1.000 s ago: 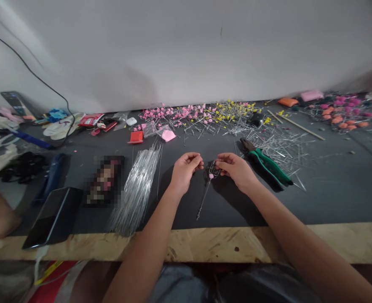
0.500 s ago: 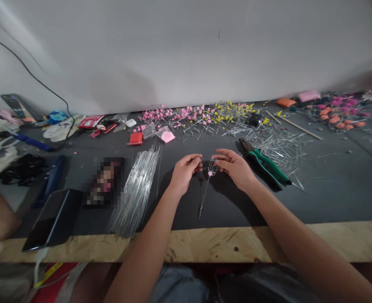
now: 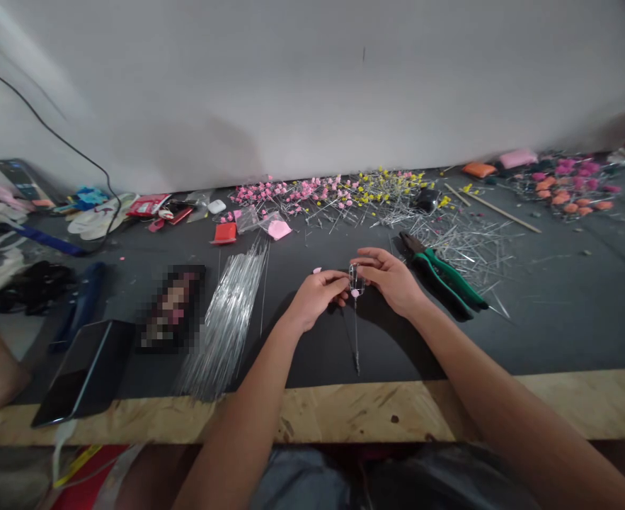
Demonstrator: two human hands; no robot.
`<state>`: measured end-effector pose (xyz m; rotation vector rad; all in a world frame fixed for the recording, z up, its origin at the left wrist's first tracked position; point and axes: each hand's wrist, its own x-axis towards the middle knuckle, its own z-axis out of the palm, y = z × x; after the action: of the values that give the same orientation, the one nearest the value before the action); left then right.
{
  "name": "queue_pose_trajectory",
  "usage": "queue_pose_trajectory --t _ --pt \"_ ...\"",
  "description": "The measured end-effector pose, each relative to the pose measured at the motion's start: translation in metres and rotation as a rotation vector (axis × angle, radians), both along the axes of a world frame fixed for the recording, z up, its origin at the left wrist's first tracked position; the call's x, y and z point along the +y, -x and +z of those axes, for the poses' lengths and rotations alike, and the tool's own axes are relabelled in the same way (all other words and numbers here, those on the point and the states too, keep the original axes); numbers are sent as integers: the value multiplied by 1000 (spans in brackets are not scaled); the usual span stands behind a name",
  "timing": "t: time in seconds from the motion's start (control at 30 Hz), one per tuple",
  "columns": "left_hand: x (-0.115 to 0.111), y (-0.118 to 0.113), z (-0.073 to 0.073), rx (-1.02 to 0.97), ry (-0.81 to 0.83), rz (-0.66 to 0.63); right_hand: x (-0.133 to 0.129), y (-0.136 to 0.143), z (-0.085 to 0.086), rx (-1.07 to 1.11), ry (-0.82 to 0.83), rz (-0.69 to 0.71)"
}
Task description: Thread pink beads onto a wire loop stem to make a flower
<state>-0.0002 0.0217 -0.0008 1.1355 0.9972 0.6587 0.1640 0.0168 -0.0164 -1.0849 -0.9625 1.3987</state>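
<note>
right hand (image 3: 389, 276): you pinch a pink-beaded wire (image 3: 355, 292) | left hand (image 3: 315, 299): your fingers bend beside it, grasp unclear | green pliers (image 3: 456, 280): on the bench (image 3: 561, 319), near your right

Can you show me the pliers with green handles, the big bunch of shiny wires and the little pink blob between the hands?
Pliers (image 3: 449, 275): head view, on a green handle.
Bunch of shiny wires (image 3: 228, 312): head view, middle of the bunch.
Little pink blob (image 3: 355, 292): head view, middle of the blob.

Two hands (image 3: 312, 301), one pink-beaded wire piece (image 3: 355, 292), one pair of pliers (image 3: 446, 278), two wooden sticks (image 3: 502, 210)
</note>
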Motion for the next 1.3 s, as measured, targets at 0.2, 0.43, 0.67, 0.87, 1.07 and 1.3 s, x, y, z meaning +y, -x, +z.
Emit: queue_pose_trajectory --t 0.2,0.43,0.67,0.87,1.07,1.3 --pt "-1 1 5 15 35 -18 0 2 -2 0 -13 23" --pt "0 -1 1 9 -2 69 -2 5 0 20 -36 16" --pt "1 -1 -3 -93 -5 141 -4 3 0 -92 -4 43" --pt "4 1 -7 -131 -22 228 -2 2 -3 17 54 -42" --pt "6 3 -9 -181 -8 248 -2 5 0 62 64 -91" --pt "5 4 -6 -173 6 232 -2 5 0 31 52 -93"
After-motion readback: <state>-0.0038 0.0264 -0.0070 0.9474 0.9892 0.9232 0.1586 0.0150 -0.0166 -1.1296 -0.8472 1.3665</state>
